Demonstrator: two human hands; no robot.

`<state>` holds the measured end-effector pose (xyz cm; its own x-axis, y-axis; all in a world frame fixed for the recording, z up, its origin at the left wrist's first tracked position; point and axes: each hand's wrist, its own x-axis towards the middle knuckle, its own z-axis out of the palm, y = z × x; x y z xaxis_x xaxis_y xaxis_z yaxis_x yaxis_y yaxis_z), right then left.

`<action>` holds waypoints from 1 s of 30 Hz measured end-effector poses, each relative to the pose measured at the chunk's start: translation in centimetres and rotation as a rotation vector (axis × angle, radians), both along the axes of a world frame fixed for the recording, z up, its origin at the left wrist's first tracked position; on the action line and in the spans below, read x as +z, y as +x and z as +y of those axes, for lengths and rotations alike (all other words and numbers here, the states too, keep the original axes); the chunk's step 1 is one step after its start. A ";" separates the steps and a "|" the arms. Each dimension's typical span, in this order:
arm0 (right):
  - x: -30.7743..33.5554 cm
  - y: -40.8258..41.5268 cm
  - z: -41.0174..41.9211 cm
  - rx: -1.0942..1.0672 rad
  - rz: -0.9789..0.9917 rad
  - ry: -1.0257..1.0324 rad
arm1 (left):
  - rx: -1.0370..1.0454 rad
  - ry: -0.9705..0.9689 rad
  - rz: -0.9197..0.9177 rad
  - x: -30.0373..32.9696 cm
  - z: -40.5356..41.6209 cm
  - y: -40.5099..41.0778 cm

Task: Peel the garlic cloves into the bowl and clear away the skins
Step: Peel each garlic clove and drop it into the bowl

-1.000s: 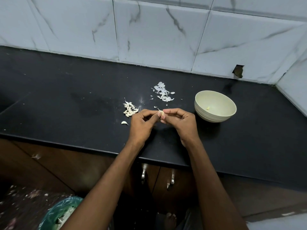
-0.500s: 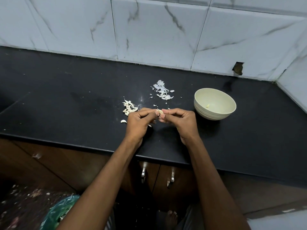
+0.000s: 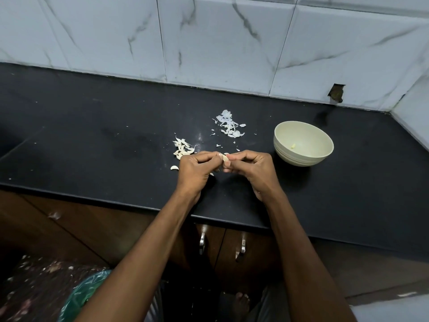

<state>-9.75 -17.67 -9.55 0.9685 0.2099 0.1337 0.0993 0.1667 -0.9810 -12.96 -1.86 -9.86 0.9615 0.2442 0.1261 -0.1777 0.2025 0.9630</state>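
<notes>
Rear wall (image 3: pixel 220 43) and the right return wall are clad in large white marble-look tiles with grey veining; one tile at the right carries a small broken hole (image 3: pixel 336 92) just above the black stone desk (image 3: pixel 92 135), whose surface shows dull smears and a faint light reflection. Below the desk, brown wooden cabinet doors (image 3: pixel 104 228) carry two metal handles (image 3: pixel 203 240). A green plastic bag (image 3: pixel 81 296) sits on the littered floor at lower left.
</notes>
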 end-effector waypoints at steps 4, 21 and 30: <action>0.3 0.2 -0.2 0.087 0.097 0.052 | 0.005 -0.031 0.012 -0.3 0.1 0.3; 1.1 0.5 -0.9 0.254 0.277 0.139 | -0.015 -0.109 0.081 -0.3 0.3 0.3; 0.1 0.3 -0.1 0.083 0.084 0.036 | -0.005 -0.058 0.040 0.4 -0.2 0.0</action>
